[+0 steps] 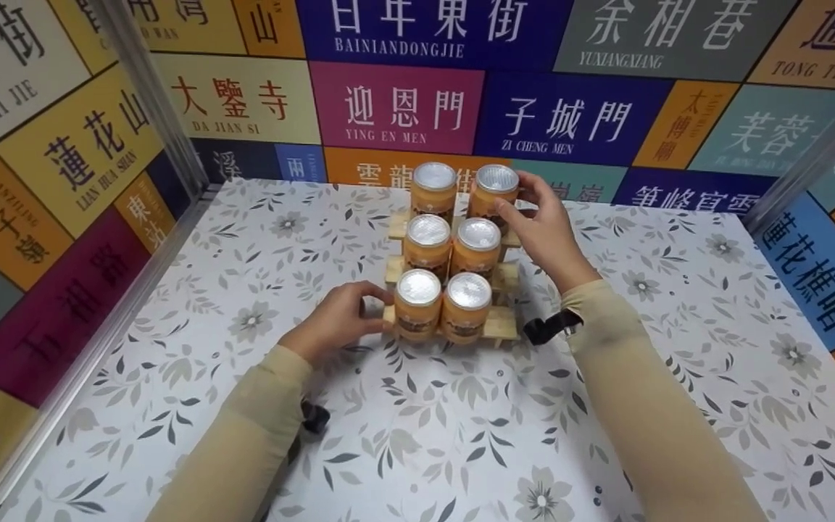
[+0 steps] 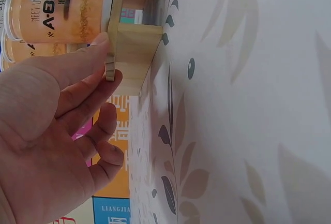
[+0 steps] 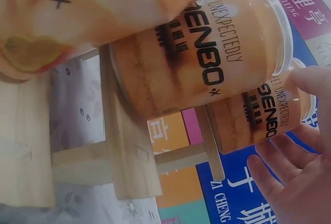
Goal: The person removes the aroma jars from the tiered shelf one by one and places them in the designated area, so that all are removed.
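Purple, orange and blue sign panels [image 1: 417,80] rise behind the pale wooden stand [image 1: 502,324], which sits on a white, leaf-patterned desk [image 1: 359,435]. The stand climbs away from the person in three steps, a pair of upright cans on each. At its near left end, the left hand [image 1: 338,317] pinches the lowest plank, thumb above and a finger beneath. At its far right, the right hand [image 1: 548,226] grips the rear right can [image 1: 486,200], thumb and fingers around the upper body; whether the top step bears all its weight I cannot tell. The five other cans [image 1: 417,313] fill the remaining places on the stand. Each can looks stiff-walled, smooth and perhaps slippery, likely moderately heavy if full; its sides, just below the silvery lid [image 1: 497,177], seem the surest hold.
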Demonstrator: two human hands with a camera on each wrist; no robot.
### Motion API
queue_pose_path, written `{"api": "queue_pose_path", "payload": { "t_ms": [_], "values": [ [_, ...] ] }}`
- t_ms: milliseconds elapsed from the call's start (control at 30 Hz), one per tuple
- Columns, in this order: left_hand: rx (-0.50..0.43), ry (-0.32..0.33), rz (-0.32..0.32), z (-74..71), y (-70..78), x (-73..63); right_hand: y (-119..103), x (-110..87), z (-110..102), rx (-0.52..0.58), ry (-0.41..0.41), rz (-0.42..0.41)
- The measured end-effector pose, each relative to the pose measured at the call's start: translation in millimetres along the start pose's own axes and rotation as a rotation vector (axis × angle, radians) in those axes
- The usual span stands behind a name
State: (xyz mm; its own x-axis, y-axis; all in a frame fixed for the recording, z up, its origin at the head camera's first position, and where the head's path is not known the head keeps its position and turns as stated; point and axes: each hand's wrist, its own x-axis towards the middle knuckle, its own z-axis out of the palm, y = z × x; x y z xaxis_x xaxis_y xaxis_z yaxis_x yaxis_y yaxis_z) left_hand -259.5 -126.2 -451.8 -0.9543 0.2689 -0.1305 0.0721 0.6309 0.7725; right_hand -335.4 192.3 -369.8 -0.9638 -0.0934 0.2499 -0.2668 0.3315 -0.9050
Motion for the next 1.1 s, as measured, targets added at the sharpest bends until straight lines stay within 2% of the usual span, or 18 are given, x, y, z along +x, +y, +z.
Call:
{"api": "queue_pose_path", "payload": {
  "t_ms": [233, 467, 733, 1100],
  "values": [
    [0.009, -0.004, 0.011, -0.6, -0.2, -0.5, -0.3, 5.9, 0.3, 0.006, 0.002, 0.010],
    [0.027, -0.011, 0.046, -1.9, -0.1, -1.3, 1.9, 7.9, 3.2, 0.089, 0.051, -0.010],
    [0.014, -0.014, 0.032, 0.1, -1.0, -0.9, 4.3, 5.1, 2.0, 0.059, 0.084, 0.014],
    [-0.012, -0.014, 0.001, -1.6, -2.0, -1.3, 3.2, 3.8, 6.0, 0.061, 0.168, -0.006]
  ]
}}
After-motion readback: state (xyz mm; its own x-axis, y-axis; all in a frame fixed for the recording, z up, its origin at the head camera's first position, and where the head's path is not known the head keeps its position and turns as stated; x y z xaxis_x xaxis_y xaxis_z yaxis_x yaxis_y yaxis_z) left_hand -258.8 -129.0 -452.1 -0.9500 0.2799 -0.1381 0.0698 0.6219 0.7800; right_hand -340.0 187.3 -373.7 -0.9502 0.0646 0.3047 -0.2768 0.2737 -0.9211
